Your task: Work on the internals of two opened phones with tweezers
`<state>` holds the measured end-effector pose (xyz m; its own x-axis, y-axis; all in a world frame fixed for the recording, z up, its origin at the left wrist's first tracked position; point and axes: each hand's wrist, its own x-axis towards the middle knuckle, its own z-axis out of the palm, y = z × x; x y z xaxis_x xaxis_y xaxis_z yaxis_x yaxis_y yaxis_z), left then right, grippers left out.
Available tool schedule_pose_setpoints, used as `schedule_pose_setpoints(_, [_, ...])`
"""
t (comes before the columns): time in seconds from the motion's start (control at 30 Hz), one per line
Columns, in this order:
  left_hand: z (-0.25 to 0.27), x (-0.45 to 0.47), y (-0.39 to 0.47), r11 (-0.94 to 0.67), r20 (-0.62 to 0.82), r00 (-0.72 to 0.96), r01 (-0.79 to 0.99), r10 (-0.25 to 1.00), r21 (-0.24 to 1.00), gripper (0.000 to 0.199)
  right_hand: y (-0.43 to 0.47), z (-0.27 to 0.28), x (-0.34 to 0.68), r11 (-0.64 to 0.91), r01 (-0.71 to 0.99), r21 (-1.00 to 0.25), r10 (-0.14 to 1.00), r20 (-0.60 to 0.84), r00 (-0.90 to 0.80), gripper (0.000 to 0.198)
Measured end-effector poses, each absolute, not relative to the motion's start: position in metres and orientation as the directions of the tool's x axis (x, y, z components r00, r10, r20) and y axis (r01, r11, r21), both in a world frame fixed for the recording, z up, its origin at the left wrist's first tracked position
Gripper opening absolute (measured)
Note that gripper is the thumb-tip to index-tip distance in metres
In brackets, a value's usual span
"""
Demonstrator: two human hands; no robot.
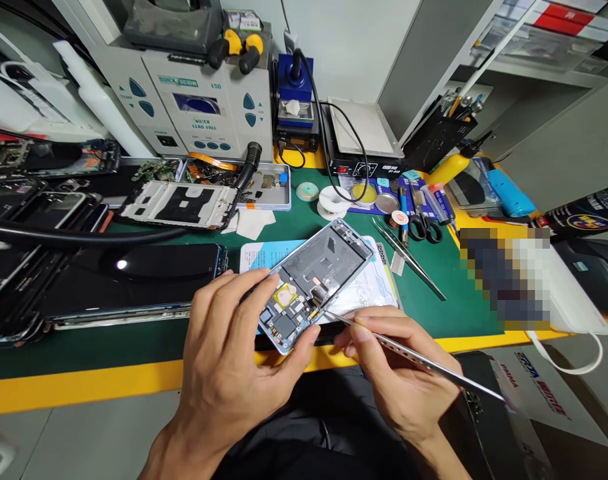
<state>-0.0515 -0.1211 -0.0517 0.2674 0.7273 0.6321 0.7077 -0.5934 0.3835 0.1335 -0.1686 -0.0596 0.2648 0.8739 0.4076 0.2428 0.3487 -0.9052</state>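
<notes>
My left hand (229, 347) grips an opened smartphone (331, 257) by its lower end, fingers along one edge and thumb on the other. The phone is tilted above the bench, its inside facing up. Its circuit board (286, 324) shows at the end nearest me, with a yellow-edged square patch on it. In my right hand (399, 373) is a slim metal pry tool (419, 359) with a row of holes along its handle, held like a pen. Its tip is at the phone's right edge, beside the board; whether it touches a part I cannot tell.
Beneath the phone lies a blue and white packet (254, 255) on the green mat (434, 283). Tweezers (414, 263), scissors (425, 227) and a solder spool (333, 201) lie beyond. Several phones (134, 277) stack at left, before a hot-air station (204, 107). A heating plate (364, 130) stands behind.
</notes>
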Motion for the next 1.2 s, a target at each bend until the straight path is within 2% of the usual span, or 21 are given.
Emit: schedule_pose_setpoints(1.2, [-0.0522,-0.0515,-0.1201,-0.601,0.642,0.271,0.707,0.717,0.373,0.059,-0.1697,-0.0606,0.1326,0.351,0.255,-0.901,0.862,0.417,0.287,0.031])
